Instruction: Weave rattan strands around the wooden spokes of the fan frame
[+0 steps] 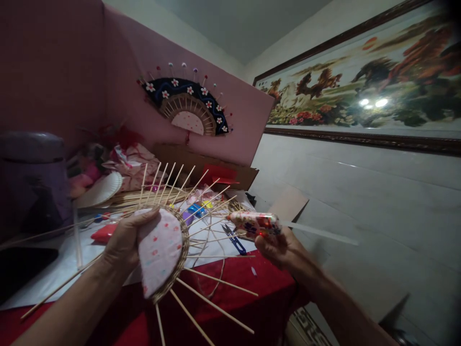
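Note:
My left hand (126, 235) grips the straight side of a half-round fan base (162, 250), its thumb lying over the white patterned fabric. A woven twine band (185, 245) edges the curve, and several thin wooden sticks (216, 288) fan out from it. To the right, my right hand (279, 247) is closed around a flower-patterned hot glue gun (252, 222). The gun's tip points left toward the sticks, apart from the woven band. A long translucent glue stick (320, 232) juts from its back end. Blue thread snips (236, 240) lie on the table between the hands.
A finished fan (190, 103) hangs on the pink board (230, 139). A purple bottle (36, 182) stands at the left, near a white paper plate (101, 190). Red cloth (259, 298) covers the table, with white paper (54, 283) over it. A red packet (104, 233) lies behind my left hand.

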Demonstrator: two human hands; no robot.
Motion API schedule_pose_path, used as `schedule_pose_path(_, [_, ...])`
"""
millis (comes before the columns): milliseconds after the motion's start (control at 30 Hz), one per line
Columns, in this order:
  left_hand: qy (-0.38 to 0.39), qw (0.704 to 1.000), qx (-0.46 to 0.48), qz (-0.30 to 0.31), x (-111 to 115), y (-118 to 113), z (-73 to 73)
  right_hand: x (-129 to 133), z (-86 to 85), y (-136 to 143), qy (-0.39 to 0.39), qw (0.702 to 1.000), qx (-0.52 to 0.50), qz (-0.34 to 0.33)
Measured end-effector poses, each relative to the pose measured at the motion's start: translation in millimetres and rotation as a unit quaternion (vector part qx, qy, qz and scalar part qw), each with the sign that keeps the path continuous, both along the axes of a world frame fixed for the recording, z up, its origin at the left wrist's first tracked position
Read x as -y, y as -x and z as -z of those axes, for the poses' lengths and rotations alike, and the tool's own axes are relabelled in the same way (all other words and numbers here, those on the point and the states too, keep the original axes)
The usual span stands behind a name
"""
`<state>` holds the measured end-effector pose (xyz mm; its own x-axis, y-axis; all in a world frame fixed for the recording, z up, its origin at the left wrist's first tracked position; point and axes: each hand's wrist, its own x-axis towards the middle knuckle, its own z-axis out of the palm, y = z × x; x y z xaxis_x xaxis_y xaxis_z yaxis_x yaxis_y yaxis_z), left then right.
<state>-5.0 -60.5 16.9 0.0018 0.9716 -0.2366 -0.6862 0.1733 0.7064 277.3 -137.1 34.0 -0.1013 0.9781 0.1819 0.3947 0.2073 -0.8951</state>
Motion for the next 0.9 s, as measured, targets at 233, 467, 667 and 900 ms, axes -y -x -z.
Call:
schedule_pose_path(233, [-0.055, 0.996, -0.068, 0.022, 0.2, 0.1, 3.2, -2.5, -19.4, 14.5, 0.019, 0.986, 0.164, -0.019])
schedule_pose_path(467, [-0.059, 0.995, -0.082, 0.003, 0.5, -0.8, 3.5, -6.7, -32.8, 22.4, -0.001, 0.976, 0.209, -0.06])
schedule_pose_path(667, [-0.066, 0.994, -0.089, 0.01, 0.0, -0.9, 4.9, -3.7, -34.4, 19.3, 0.008, 0.975, 0.22, -0.037])
schedule_pose_path(900, [-0.065, 0.994, -0.085, -0.001, 0.5, -1.5, 2.4, 0.4, -28.0, 18.4, 0.011, 0.992, 0.126, -0.012])
